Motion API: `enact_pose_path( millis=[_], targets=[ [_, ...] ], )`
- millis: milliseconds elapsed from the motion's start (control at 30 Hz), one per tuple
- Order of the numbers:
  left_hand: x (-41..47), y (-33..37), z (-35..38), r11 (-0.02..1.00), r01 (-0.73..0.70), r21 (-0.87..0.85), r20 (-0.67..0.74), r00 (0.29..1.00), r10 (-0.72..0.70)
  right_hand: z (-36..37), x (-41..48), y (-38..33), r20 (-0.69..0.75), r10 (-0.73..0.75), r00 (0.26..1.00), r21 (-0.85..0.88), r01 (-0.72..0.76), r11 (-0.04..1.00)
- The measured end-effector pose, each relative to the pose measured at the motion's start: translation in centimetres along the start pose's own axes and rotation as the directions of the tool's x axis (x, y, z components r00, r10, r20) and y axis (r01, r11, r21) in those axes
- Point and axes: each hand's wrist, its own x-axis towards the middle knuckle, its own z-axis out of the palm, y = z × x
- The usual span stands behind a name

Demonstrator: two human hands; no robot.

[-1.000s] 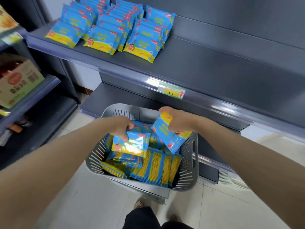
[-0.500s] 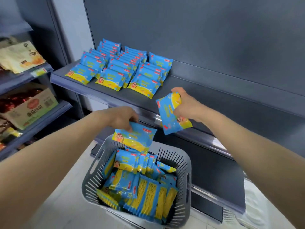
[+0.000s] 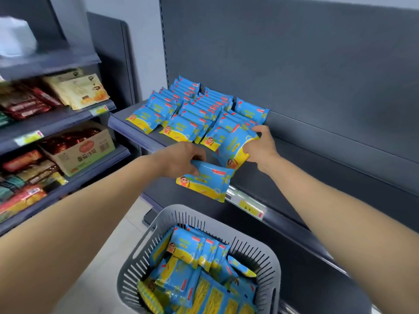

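Several blue and yellow snack packets (image 3: 188, 109) lie in rows on the dark grey shelf (image 3: 317, 150). My right hand (image 3: 260, 147) grips one such packet (image 3: 233, 148) and holds it over the shelf, at the right end of the front row. My left hand (image 3: 183, 158) pinches another packet (image 3: 207, 181) by its top edge, in the air just in front of the shelf's front lip. Below them a grey slotted basket (image 3: 145, 264) holds several more of the same packets.
To the left, other shelves carry a cardboard box (image 3: 86, 152) of red-wrapped goods and assorted snack bags (image 3: 81, 91). A yellow price tag (image 3: 249, 206) sits on the shelf lip. The shelf to the right of the rows is bare metal. Pale floor lies beside the basket.
Both hands have risen from the basket to the shelf, each carrying a packet. The right hand's packet now reaches the front row; the view has tilted upward.
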Motion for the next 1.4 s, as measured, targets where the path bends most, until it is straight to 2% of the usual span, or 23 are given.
enact_pose_path(
  millis=[200,333,433,567,667,767,833,1033,1200,1300,1400],
  targets=[
    [2.0,-4.3,-2.3,0.998,-0.050,-0.028,0.021,0.999,0.050,3.0,2.0,1.2,-0.038,0.169,0.985,0.235,-0.155,0.959],
    [3.3,-6.8,-3.1,0.993,-0.095,-0.073,0.052,0.994,0.099,4.8,2.6,2.5,-0.115,0.124,0.986,0.057,-0.118,0.991],
    [4.6,-8.3,-3.7,0.988,-0.152,-0.026,0.065,0.986,0.153,5.3,2.9,3.3,-0.159,0.119,0.980,-0.083,-0.134,0.988],
    [6.6,-9.5,-4.7,0.979,-0.201,0.022,0.073,0.977,0.199,5.3,3.6,4.3,-0.161,0.147,0.976,-0.260,-0.185,0.948],
    [8.0,-9.7,-5.4,0.973,-0.233,0.001,0.052,0.971,0.232,5.5,4.4,4.2,-0.245,0.089,0.965,-0.396,-0.183,0.900],
    [9.2,-9.6,-5.5,0.969,-0.245,0.006,0.058,0.968,0.244,5.9,5.2,3.9,-0.328,0.042,0.944,-0.382,-0.173,0.908],
    [10.0,-9.5,-5.3,0.969,-0.244,0.022,0.056,0.968,0.243,5.9,5.8,3.9,-0.334,0.041,0.942,-0.345,-0.162,0.924],
    [13.3,-8.1,-3.8,0.962,-0.264,0.069,0.041,0.964,0.262,4.8,6.5,4.2,-0.280,0.146,0.949,-0.247,-0.218,0.944],
    [16.0,-6.9,-1.6,0.958,-0.246,0.147,0.059,0.969,0.240,2.9,5.4,4.0,-0.191,0.263,0.946,-0.035,-0.274,0.961],
    [17.1,-6.4,-1.3,0.931,-0.245,0.271,0.059,0.969,0.238,2.0,4.5,4.1,-0.227,0.214,0.950,-0.090,-0.240,0.967],
    [18.0,-5.7,-0.9,0.901,-0.265,0.343,0.049,0.963,0.265,1.3,3.2,3.9,-0.266,0.072,0.961,-0.312,-0.157,0.937]
  ],
)
